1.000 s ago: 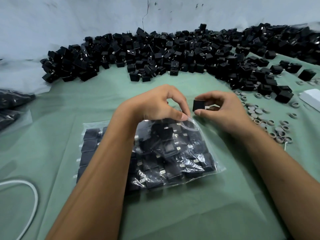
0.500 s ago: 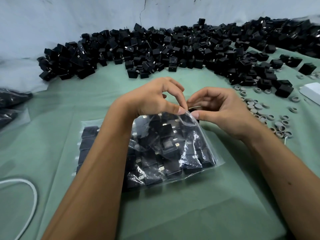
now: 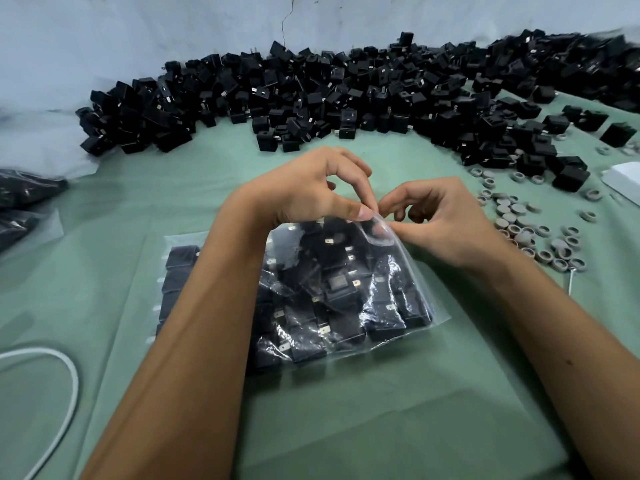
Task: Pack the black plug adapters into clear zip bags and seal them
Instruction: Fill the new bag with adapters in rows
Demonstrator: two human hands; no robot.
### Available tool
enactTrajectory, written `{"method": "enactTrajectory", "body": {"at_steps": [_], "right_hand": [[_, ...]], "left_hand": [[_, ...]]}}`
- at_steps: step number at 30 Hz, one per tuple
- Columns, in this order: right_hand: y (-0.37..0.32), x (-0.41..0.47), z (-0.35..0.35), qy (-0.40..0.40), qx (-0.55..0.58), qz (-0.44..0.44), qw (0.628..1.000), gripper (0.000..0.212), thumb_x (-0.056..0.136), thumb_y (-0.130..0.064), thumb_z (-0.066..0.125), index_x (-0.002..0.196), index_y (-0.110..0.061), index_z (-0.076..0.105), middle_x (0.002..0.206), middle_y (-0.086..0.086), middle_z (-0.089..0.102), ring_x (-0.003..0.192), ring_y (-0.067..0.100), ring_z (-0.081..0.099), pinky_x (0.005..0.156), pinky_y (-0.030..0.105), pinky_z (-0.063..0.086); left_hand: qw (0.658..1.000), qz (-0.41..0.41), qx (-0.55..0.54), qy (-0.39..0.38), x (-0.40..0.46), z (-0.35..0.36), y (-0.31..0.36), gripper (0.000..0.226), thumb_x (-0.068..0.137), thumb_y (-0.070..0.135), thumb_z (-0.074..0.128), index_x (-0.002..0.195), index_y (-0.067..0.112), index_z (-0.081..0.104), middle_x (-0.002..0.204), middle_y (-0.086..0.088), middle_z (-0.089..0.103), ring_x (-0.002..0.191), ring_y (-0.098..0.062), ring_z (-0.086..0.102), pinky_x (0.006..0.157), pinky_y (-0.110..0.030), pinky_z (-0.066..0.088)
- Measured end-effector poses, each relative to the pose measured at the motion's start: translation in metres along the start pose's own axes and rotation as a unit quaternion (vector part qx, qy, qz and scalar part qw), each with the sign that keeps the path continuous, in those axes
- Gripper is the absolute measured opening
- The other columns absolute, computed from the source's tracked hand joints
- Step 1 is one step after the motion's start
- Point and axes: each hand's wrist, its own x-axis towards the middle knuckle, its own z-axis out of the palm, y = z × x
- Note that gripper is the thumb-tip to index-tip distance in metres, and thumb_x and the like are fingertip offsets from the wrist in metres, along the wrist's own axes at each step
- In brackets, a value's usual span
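1. Far left: dark filled bags (image 3: 24, 202) lie at the edge of the green table (image 3: 346, 393), judged to be finished packs. A white cable (image 3: 71, 372) curves near the front-left edge.
2. Centre-left: the left hand (image 3: 304, 192) pinches the top corner of the clear zip bag (image 3: 398, 278) between thumb and forefinger.
3. Centre: the zip bag lies on the table, well filled with black adapters; its mouth is lifted. Filling appears complete; sealing is judged under way, though whether the strip is closed cannot be told.
4. Centre-right: the right hand (image 3: 446, 223) pinches the same corner, fingers curled.
5. Right: grey rings (image 3: 519, 223) lie scattered close beside the right wrist.
6. Rear: a large pile of loose adapters (image 3: 311, 95) spans the table; much packing remains. Open cloth lies between the bag and the front edge.
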Motion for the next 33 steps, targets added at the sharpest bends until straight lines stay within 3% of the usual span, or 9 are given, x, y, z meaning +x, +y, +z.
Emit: {"method": "enactTrajectory", "body": {"at_steps": [3, 8, 12, 14, 16, 22, 27, 31, 33], "right_hand": [[-0.001, 0.000, 0.003, -0.014, 0.027, -0.008, 0.999, 0.024, 0.075, -0.025, 0.091, 0.095, -0.019, 0.080, 0.083, -0.002, 0.077, 0.060, 0.029, 0.049, 0.058, 0.034, 0.042], [0.003, 0.000, 0.000, -0.035, 0.023, -0.013, 0.999, 0.030, 0.076, -0.027, 0.089, 0.103, -0.018, 0.078, 0.090, 0.000, 0.079, 0.060, 0.007, 0.053, 0.057, 0.021, 0.043], [0.002, 0.001, 0.007, -0.066, 0.046, -0.048, 0.996, 0.031, 0.082, -0.021, 0.086, 0.110, -0.016, 0.075, 0.095, 0.004, 0.080, 0.078, 0.032, 0.074, 0.074, 0.039, 0.058], [0.004, 0.002, 0.006, -0.042, 0.037, -0.039, 0.998, 0.030, 0.082, -0.024, 0.086, 0.109, -0.017, 0.073, 0.092, 0.004, 0.080, 0.074, 0.053, 0.066, 0.071, 0.062, 0.057], [0.006, 0.002, 0.003, -0.023, 0.036, -0.021, 0.999, 0.031, 0.080, -0.026, 0.087, 0.105, -0.015, 0.071, 0.088, 0.005, 0.080, 0.072, 0.061, 0.061, 0.068, 0.073, 0.051], [-0.002, 0.001, 0.015, -0.083, 0.084, -0.036, 0.992, 0.036, 0.084, -0.027, 0.082, 0.108, -0.005, 0.068, 0.089, 0.008, 0.079, 0.084, 0.024, 0.077, 0.082, 0.031, 0.058], [0.007, 0.002, 0.007, -0.005, 0.078, -0.015, 0.997, 0.020, 0.087, -0.016, 0.081, 0.104, -0.012, 0.071, 0.089, 0.008, 0.079, 0.084, 0.030, 0.077, 0.082, 0.043, 0.060], [0.020, 0.014, 0.006, 0.144, 0.054, 0.022, 0.988, 0.008, 0.091, -0.015, 0.076, 0.090, -0.020, 0.070, 0.082, 0.002, 0.079, 0.079, 0.014, 0.076, 0.073, 0.020, 0.055], [0.024, 0.030, 0.005, 0.182, 0.034, 0.038, 0.982, 0.011, 0.092, -0.014, 0.074, 0.086, -0.020, 0.069, 0.080, 0.000, 0.079, 0.079, 0.014, 0.075, 0.076, 0.026, 0.055]], "left_hand": [[1.000, 0.003, 0.001, 0.003, 0.000, 0.001, 0.000, 0.011, 0.083, 0.023, 0.084, 0.090, 0.032, 0.081, 0.134, 0.007, 0.057, 0.130, 0.003, 0.047, 0.114, -0.045, 0.040], [1.000, 0.004, -0.002, 0.007, 0.000, 0.001, 0.000, 0.012, 0.083, 0.023, 0.084, 0.089, 0.033, 0.081, 0.134, 0.008, 0.057, 0.130, 0.003, 0.048, 0.114, -0.045, 0.040], [1.000, 0.007, 0.003, 0.005, 0.000, 0.000, 0.002, 0.011, 0.084, 0.024, 0.083, 0.090, 0.032, 0.081, 0.134, 0.007, 0.057, 0.130, 0.002, 0.048, 0.113, -0.044, 0.040], [1.000, 0.008, 0.000, 0.007, -0.001, 0.000, 0.002, 0.011, 0.084, 0.023, 0.083, 0.090, 0.031, 0.081, 0.134, 0.007, 0.057, 0.130, 0.002, 0.048, 0.113, -0.042, 0.040], [1.000, 0.010, -0.001, 0.008, -0.002, 0.000, 0.003, 0.012, 0.084, 0.022, 0.083, 0.090, 0.032, 0.080, 0.134, 0.006, 0.057, 0.130, 0.001, 0.048, 0.112, -0.041, 0.040], [1.000, 0.011, -0.005, 0.014, -0.003, 0.000, 0.005, 0.013, 0.084, 0.020, 0.083, 0.088, 0.032, 0.080, 0.134, 0.006, 0.057, 0.129, 0.001, 0.049, 0.112, -0.039, 0.040], [1.000, 0.012, -0.006, 0.015, -0.001, 0.003, 0.002, 0.010, 0.084, 0.022, 0.083, 0.091, 0.030, 0.081, 0.133, 0.005, 0.058, 0.127, 0.003, 0.050, 0.107, -0.032, 0.041], [1.000, 0.010, -0.020, 0.012, -0.004, 0.004, 0.000, 0.013, 0.089, 0.016, 0.079, 0.102, 0.019, 0.081, 0.120, 0.002, 0.070, 0.111, 0.000, 0.060, 0.092, -0.006, 0.043], [1.000, -0.011, -0.024, 0.016, -0.005, 0.001, -0.002, 0.018, 0.091, 0.019, 0.077, 0.108, 0.021, 0.079, 0.119, 0.008, 0.071, 0.116, -0.002, 0.060, 0.105, -0.019, 0.044]]}}
